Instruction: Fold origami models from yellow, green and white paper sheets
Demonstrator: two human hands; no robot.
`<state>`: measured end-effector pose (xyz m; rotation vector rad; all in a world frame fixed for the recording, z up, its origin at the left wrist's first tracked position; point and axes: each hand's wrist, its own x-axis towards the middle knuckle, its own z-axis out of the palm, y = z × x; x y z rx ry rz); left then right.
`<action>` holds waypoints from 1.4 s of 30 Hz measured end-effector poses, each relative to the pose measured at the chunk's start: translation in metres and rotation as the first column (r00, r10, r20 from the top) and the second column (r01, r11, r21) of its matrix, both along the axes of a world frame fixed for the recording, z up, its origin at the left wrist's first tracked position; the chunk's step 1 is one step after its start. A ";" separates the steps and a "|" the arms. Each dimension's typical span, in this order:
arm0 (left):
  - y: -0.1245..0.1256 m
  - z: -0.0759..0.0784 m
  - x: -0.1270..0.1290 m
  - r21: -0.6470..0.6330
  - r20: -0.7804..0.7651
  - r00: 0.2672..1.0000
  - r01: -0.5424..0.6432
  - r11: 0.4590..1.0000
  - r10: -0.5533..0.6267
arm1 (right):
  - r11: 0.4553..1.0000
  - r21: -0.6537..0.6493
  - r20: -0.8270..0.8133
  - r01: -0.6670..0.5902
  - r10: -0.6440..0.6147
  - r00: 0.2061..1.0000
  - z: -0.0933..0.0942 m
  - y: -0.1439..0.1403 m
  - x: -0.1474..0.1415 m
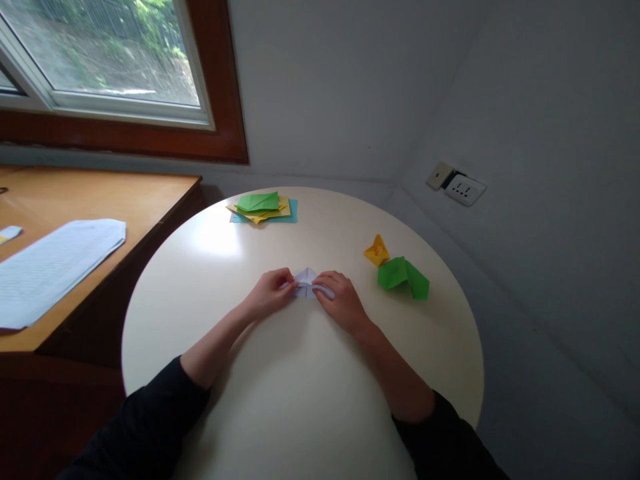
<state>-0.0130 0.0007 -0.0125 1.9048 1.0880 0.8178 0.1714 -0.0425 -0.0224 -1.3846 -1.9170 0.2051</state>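
Observation:
A small piece of folded white paper (306, 291) lies on the round table between my two hands, its pointed top facing away from me. My left hand (271, 292) pinches its left edge between thumb and fingers. On the opposite side my right hand (343, 301) grips the right flap, which curls up a little over the thumb. Creases run across the middle of the sheet. Fingers cover both side edges, so their exact folds are hidden.
Right of my hands sit an orange folded paper boat (377, 251) and a bent green paper (403, 277). At the back of the round table (300, 387) is a stack of coloured papers (260, 205). A wooden desk (150, 193) with white sheets (65, 263) stands left.

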 end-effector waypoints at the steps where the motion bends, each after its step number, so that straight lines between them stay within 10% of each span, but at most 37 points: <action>1: 0.001 -0.001 0.000 -0.022 0.018 1.000 -0.011 1.000 0.011 | 1.000 -0.002 -0.068 0.019 -0.020 0.997 -0.002 0.002 0.001; 15: 0.002 0.005 0.000 -0.067 0.054 0.998 -0.036 0.997 0.040 | 0.960 -0.274 -0.537 -0.060 -0.101 0.838 -0.009 0.009 0.005; 42: 0.001 0.002 0.002 -0.149 0.126 0.976 -0.158 0.976 0.178 | 0.964 -0.266 -0.548 -0.023 -0.132 0.826 -0.009 0.011 0.006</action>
